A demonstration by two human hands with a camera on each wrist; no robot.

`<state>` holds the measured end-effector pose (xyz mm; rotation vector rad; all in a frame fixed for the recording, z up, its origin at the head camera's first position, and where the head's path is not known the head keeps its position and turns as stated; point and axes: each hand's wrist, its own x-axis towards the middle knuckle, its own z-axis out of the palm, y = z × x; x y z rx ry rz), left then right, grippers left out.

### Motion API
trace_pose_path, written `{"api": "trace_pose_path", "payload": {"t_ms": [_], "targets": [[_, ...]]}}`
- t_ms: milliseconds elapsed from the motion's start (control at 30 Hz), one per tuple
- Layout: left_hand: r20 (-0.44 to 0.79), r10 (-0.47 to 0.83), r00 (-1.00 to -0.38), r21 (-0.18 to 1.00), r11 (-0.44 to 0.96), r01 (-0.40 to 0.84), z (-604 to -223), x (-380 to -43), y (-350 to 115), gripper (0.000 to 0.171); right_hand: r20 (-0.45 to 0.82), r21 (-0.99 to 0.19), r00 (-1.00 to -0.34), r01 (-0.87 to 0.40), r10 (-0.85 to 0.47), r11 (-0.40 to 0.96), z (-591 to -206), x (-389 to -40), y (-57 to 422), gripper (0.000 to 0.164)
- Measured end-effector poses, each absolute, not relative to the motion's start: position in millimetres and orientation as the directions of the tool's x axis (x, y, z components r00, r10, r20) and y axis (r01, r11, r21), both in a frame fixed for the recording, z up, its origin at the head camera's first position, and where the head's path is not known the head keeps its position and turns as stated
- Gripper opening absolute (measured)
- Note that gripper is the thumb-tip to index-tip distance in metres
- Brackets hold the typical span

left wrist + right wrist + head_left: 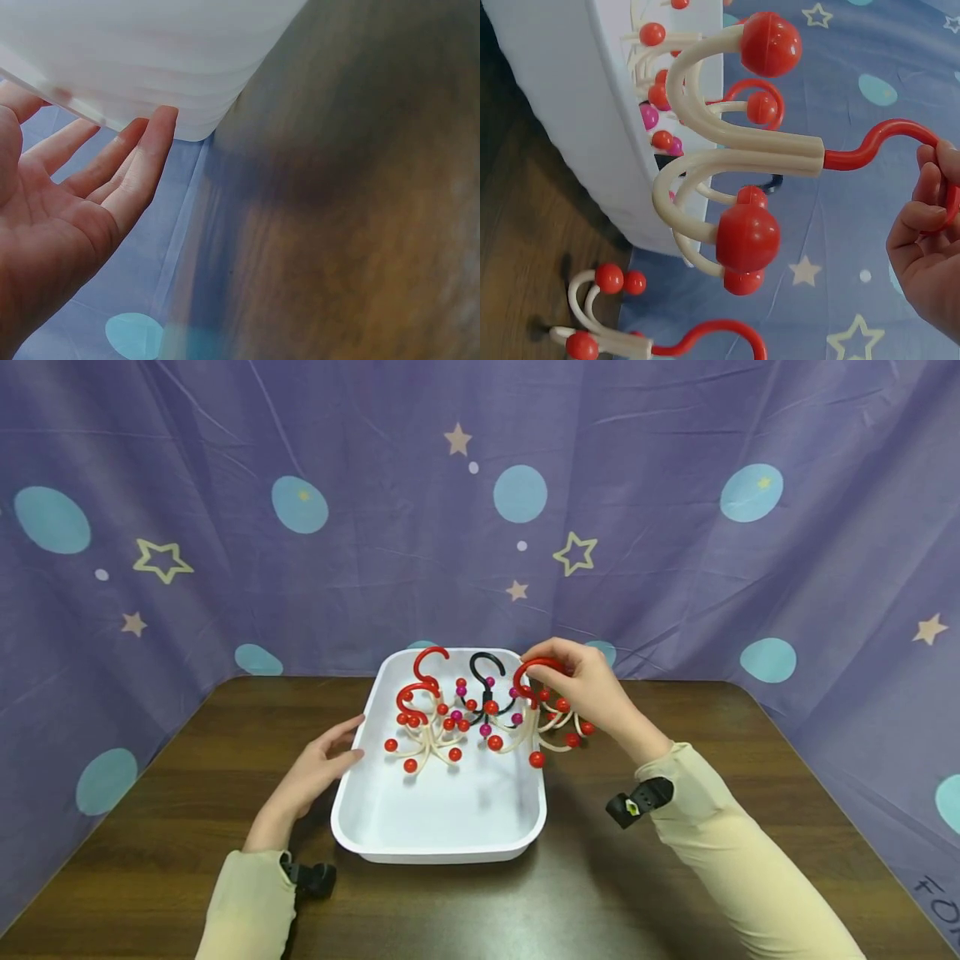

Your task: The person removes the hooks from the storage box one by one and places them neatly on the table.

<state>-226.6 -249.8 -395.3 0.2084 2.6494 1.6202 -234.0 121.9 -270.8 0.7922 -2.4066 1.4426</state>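
My right hand (596,693) pinches the red hook of a cream multi-arm hook hanger (765,154) with red ball tips. This hanger is held upright over the right rim of a white tray (442,814). At the tray's left rim, my left hand (315,772) touches the side with fairly straight, spread fingers. Inside the tray stand a black hook hanger (488,697) with magenta balls and two cream ones, a front hanger (427,739) and a rear hanger (427,679) partly hidden behind it.
Another cream hook hanger (626,343) with a red hook stands on the wooden table (645,893) just right of the tray. In the head view the held hanger and right hand partly hide it. A purple patterned curtain (420,552) hangs behind the table.
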Motion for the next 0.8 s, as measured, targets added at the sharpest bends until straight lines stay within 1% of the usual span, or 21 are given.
{"api": "trace_pose_path", "payload": {"t_ms": [167, 300, 500, 633, 800], "targets": [[0.045, 0.129, -0.991, 0.891, 0.442, 0.098, -396, -227, -250, 0.055, 0.46, -0.722, -0.832, -0.553, -0.308, 0.416, -258, -220, 128, 0.016], [0.045, 0.132, -0.99, 0.891, 0.444, 0.099, -396, -226, -250, 0.055, 0.455, -0.712, -0.844, -0.537, -0.285, 0.452, -257, -217, 136, 0.017], [0.038, 0.128, -0.991, 0.886, 0.455, 0.092, -395, -226, -250, 0.055, 0.432, -0.729, -0.864, -0.503, -0.259, 0.464, -263, -218, 149, 0.018], [0.038, 0.131, -0.991, 0.887, 0.452, 0.093, -395, -226, -250, 0.055, 0.433, -0.734, -0.865, -0.501, -0.253, 0.459, -268, -220, 157, 0.018], [0.041, 0.13, -0.991, 0.891, 0.444, 0.095, -395, -226, -250, 0.055, 0.421, -0.752, -0.872, -0.49, -0.249, 0.442, -284, -234, 170, 0.021]]}}
